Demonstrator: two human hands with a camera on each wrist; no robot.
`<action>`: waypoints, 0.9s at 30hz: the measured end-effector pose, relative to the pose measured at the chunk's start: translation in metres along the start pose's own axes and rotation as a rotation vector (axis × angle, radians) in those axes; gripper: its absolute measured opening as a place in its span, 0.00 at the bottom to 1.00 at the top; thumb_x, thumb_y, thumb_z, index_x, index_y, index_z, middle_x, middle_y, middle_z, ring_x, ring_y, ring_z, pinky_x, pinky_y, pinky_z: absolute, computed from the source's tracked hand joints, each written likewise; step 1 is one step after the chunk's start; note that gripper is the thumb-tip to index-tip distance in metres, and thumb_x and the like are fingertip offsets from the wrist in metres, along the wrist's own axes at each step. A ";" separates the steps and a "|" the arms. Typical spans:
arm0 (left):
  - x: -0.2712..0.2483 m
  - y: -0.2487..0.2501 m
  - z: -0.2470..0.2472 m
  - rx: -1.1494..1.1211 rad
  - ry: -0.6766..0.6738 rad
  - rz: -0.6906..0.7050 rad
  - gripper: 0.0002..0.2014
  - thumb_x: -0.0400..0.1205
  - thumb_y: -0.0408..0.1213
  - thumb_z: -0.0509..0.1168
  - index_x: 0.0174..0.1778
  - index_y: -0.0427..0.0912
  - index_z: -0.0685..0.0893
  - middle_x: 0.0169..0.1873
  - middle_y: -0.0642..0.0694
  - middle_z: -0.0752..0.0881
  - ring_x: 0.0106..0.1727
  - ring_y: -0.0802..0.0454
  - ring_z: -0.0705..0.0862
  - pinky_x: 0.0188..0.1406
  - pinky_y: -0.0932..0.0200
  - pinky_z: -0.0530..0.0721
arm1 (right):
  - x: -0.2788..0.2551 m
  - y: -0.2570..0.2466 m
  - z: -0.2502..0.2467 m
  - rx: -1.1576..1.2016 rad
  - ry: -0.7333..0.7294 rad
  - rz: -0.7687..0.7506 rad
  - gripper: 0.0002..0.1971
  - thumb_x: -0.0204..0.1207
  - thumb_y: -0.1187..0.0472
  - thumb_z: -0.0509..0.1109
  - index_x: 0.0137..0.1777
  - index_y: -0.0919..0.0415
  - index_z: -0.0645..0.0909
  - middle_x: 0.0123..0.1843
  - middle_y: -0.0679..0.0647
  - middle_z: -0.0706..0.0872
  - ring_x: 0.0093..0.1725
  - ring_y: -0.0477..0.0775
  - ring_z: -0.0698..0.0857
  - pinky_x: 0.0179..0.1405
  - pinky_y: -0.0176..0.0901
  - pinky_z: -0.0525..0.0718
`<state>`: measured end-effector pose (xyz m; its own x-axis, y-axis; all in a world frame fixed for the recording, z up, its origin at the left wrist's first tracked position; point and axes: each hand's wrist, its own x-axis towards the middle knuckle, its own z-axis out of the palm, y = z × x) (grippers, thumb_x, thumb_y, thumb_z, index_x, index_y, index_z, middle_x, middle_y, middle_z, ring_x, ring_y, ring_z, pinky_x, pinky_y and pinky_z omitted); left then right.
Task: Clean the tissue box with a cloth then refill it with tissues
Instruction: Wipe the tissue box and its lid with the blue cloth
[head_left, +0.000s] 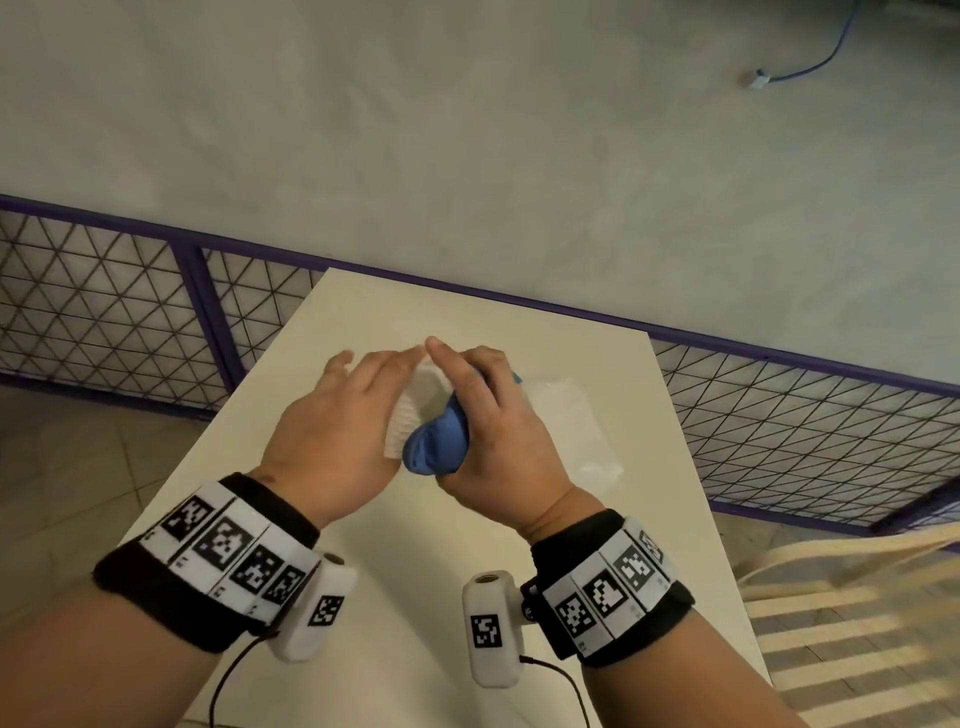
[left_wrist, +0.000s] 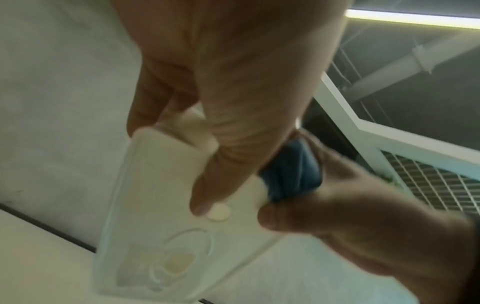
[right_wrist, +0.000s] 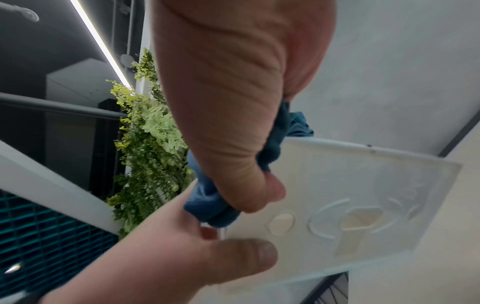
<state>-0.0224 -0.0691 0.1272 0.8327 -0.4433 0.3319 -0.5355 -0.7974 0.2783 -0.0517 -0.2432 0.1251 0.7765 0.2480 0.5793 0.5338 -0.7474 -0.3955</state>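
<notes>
My left hand (head_left: 337, 410) holds the white plastic tissue box (head_left: 415, 410) tilted above the cream table (head_left: 415, 571), thumb on one face and fingers on the other. In the left wrist view the box (left_wrist: 161, 195) shows a flat face with an oval embossed mark. My right hand (head_left: 493, 415) grips a bunched blue cloth (head_left: 436, 447) and presses it against the box's near edge. The right wrist view shows the cloth (right_wrist: 207, 201) against the box (right_wrist: 363, 185), beside my left thumb (right_wrist: 207, 263). A clear pack of white tissues (head_left: 571, 415) lies on the table, right of my hands.
A purple-framed mesh railing (head_left: 779, 415) runs behind the table's far edge. A slatted pale chair (head_left: 857, 623) stands at the lower right. A blue cable (head_left: 810, 57) lies on the grey floor beyond the railing.
</notes>
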 end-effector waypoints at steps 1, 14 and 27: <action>0.000 -0.004 0.003 -0.076 0.027 -0.032 0.39 0.70 0.44 0.75 0.73 0.57 0.61 0.69 0.52 0.72 0.71 0.42 0.73 0.52 0.42 0.85 | 0.001 -0.003 0.002 0.051 0.006 -0.019 0.45 0.62 0.60 0.81 0.79 0.57 0.63 0.69 0.59 0.73 0.71 0.56 0.72 0.66 0.55 0.81; -0.009 -0.034 0.003 -0.565 0.085 -0.212 0.37 0.61 0.35 0.82 0.54 0.68 0.67 0.55 0.55 0.77 0.54 0.56 0.78 0.48 0.57 0.82 | -0.026 0.009 -0.003 0.155 -0.201 0.463 0.33 0.81 0.39 0.45 0.84 0.49 0.44 0.87 0.49 0.42 0.82 0.39 0.36 0.83 0.45 0.37; -0.017 -0.043 0.016 -0.748 0.107 -0.263 0.43 0.60 0.26 0.82 0.53 0.73 0.66 0.54 0.61 0.78 0.55 0.61 0.80 0.47 0.57 0.81 | -0.010 -0.035 0.019 0.354 0.020 0.630 0.30 0.83 0.47 0.58 0.82 0.54 0.56 0.87 0.53 0.48 0.85 0.50 0.43 0.85 0.49 0.45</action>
<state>-0.0111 -0.0342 0.0951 0.9472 -0.2069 0.2450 -0.3074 -0.3675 0.8777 -0.0714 -0.2078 0.1190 0.9681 -0.1777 0.1768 0.0662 -0.4992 -0.8640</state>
